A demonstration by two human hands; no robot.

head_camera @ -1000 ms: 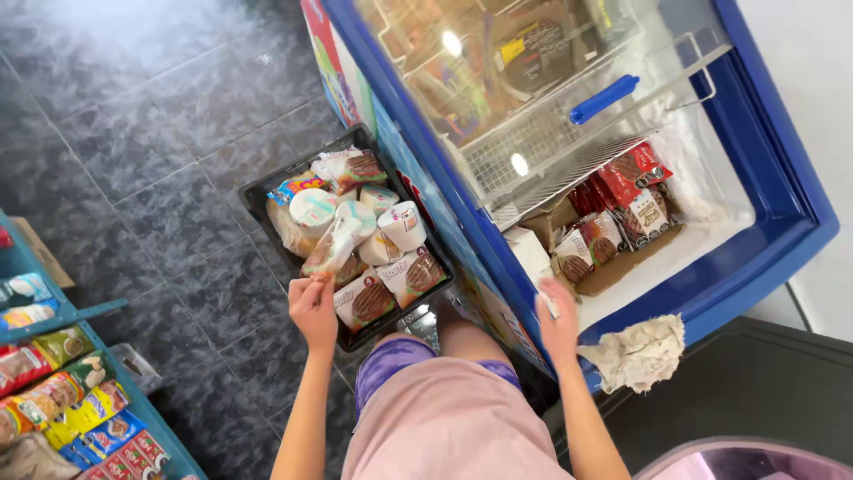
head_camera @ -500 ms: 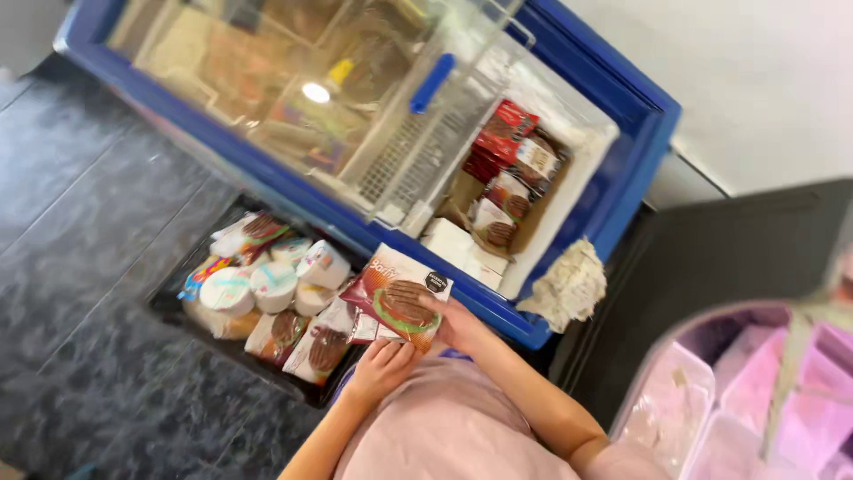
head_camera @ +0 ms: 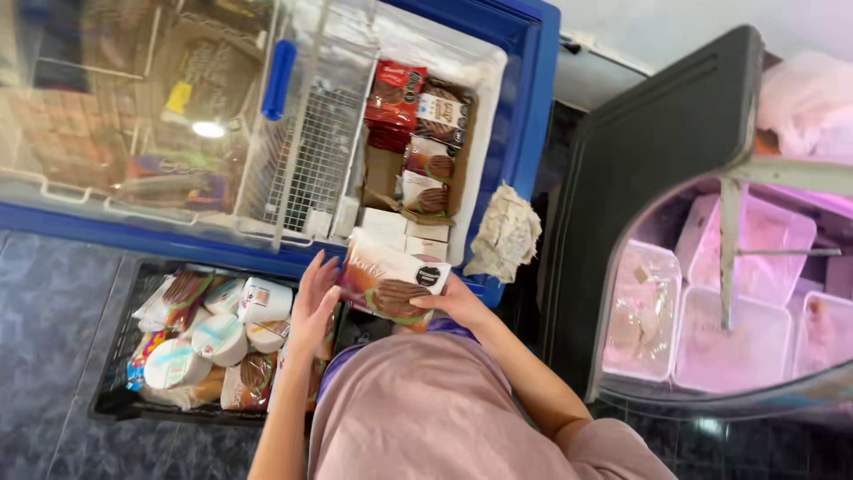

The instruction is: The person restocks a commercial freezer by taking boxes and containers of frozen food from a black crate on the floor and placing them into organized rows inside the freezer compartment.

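Both of my hands hold one ice cream box (head_camera: 389,283), white and brown with a chocolate picture, at the front edge of the blue chest freezer (head_camera: 524,116). My left hand (head_camera: 313,298) grips its left end. My right hand (head_camera: 458,302) supports its right end from below. Inside the open freezer section lie several similar boxes (head_camera: 418,151) in a cardboard tray. Below my left arm a black crate (head_camera: 111,391) on the floor holds several ice cream tubs and packs (head_camera: 209,338).
A crumpled cloth (head_camera: 505,233) hangs over the freezer's front rim. A sliding glass lid with a blue handle (head_camera: 277,78) covers the freezer's left part. At right stands a curved-glass display case (head_camera: 711,293) with pink tubs. The floor is dark tile.
My hands lifted an ice cream box from the crate up to the freezer's edge. The view swung right, bringing the display case into sight.
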